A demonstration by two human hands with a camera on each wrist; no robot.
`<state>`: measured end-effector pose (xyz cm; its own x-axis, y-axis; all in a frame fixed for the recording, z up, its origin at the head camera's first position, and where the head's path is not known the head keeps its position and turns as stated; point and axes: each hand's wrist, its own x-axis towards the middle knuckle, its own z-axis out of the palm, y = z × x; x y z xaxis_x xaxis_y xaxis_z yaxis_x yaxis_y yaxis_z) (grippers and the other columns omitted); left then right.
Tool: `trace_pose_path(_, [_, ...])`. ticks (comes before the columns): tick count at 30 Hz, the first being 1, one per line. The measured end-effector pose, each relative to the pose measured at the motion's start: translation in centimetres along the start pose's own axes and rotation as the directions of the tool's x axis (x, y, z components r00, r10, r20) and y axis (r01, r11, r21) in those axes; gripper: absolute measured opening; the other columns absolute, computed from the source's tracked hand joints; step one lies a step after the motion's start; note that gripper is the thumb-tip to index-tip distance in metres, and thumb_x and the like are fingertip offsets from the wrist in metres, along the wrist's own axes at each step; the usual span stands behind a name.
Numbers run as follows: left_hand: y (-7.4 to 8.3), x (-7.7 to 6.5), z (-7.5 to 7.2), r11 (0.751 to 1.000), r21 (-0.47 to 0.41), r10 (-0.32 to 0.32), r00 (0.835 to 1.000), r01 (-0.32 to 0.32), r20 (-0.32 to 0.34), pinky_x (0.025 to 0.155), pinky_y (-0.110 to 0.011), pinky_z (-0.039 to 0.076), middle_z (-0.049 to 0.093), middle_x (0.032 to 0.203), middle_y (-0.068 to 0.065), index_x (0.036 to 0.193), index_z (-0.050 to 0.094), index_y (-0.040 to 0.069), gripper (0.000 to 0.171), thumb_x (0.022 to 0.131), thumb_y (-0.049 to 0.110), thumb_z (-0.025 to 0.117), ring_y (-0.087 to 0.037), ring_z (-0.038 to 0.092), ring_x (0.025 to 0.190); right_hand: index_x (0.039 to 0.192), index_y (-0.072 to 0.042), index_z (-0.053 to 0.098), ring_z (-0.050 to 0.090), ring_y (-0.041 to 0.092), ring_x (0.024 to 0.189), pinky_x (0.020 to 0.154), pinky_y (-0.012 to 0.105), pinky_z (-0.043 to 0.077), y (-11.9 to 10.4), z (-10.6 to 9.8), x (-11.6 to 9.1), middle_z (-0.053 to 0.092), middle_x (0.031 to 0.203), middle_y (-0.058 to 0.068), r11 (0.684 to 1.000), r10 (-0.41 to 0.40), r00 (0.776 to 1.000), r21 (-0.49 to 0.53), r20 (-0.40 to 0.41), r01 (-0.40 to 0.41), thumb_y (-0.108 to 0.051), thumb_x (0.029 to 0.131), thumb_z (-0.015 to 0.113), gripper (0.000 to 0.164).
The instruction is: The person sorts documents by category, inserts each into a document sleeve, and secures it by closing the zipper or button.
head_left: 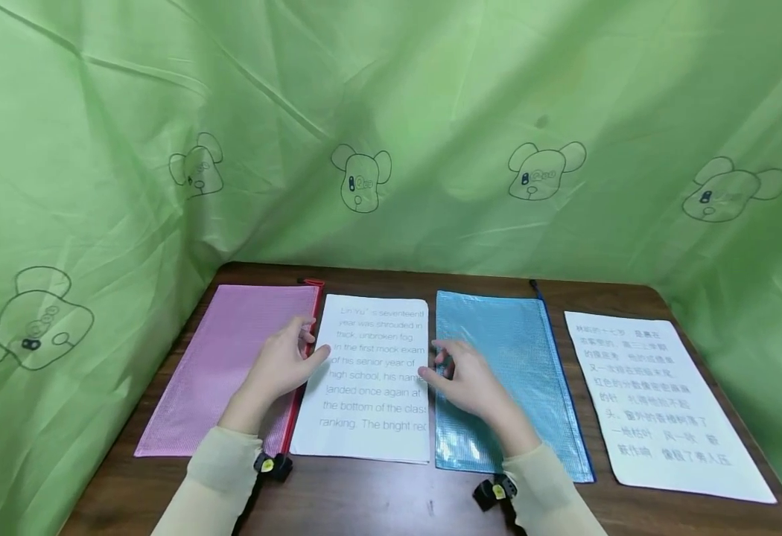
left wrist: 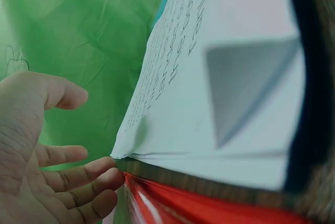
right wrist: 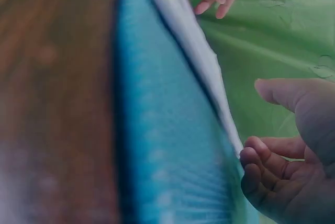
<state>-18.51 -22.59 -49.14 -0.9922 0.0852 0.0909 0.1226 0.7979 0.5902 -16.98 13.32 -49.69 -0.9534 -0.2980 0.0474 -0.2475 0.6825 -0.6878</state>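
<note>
"Where's the English-printed paper [head_left: 371,394]?"

"On the surface [head_left: 371,499], between the pink pouch [head_left: 240,342] and the blue pouch [head_left: 498,320]."

"And the left hand [head_left: 289,359] and the right hand [head_left: 465,378]?"

"Both released, fingers relaxed, each at the paper's edge on its own side."

Reads "shrouded in thick, unbroken fog" and "of his senior year of high school" on the English-printed paper [head_left: 371,376]; in Chinese, includes "十七岁" on the far-right sheet [head_left: 669,408]; apparently spells "Qoo" on the green curtain [head_left: 444,89].
</note>
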Motion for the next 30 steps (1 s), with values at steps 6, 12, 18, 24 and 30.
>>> trace_pose_path(6, [-0.2,-0.1,0.6,1.000,0.008,-0.013,1.000,0.012,0.022,0.078,-0.039,0.051,0.071,0.106,-0.007,0.143,0.061,0.002,0.061,0.094,0.033,0.082,-0.021,0.062,0.088,0.146,0.000,0.066,0.054,0.013,0.077,0.067,0.030,0.047,0.8,0.5,-0.9,0.062,0.097,-0.002,0.999,0.041,0.999,0.033,0.018,-0.041,-0.033,0.101,0.081,0.058])
trace_pose_path(12, [-0.2,0.0,0.6,1.000,0.013,0.000,1.000,0.000,0.015,0.078,-0.039,0.052,0.070,0.104,-0.006,0.139,0.063,0.003,0.059,0.092,0.033,0.084,-0.021,0.062,0.087,0.142,0.003,0.069,0.053,0.013,0.077,0.068,0.031,0.044,0.8,0.6,-0.5,0.060,0.091,-0.003,0.999,0.033,0.999,0.021,0.024,-0.034,-0.029,0.101,0.080,0.054])
trace_pose_path(18, [0.2,-0.1,0.5,0.996,0.068,0.051,0.999,-0.050,-0.013,0.080,-0.047,0.055,0.072,0.103,-0.010,0.136,0.064,0.000,0.057,0.091,0.032,0.082,-0.024,0.064,0.085,0.145,0.003,0.067,0.054,0.013,0.078,0.066,0.029,0.045,0.6,0.7,-0.2,0.060,0.092,-0.004,1.000,0.026,0.999,0.007,0.035,-0.026,-0.027,0.100,0.081,0.056])
trace_pose_path(24, [0.6,-0.3,0.5,0.995,0.095,0.046,0.999,-0.044,-0.018,0.083,-0.052,0.057,0.074,0.105,-0.013,0.134,0.065,0.000,0.055,0.091,0.031,0.082,-0.029,0.069,0.091,0.146,0.003,0.066,0.053,0.014,0.077,0.065,0.029,0.044,0.3,0.6,-0.1,0.060,0.094,-0.002,1.000,0.027,0.999,0.005,0.045,-0.027,-0.027,0.100,0.081,0.057])
trace_pose_path(30, [1.1,-0.3,0.6,0.996,0.090,0.022,1.000,-0.022,0.006,0.085,-0.052,0.058,0.075,0.107,-0.014,0.133,0.066,0.000,0.053,0.092,0.029,0.081,-0.030,0.070,0.094,0.145,0.005,0.066,0.052,0.014,0.077,0.064,0.028,0.043,0.1,0.5,-0.4,0.062,0.096,0.000,1.000,0.029,0.998,0.004,0.048,-0.029,-0.027,0.099,0.082,0.058])
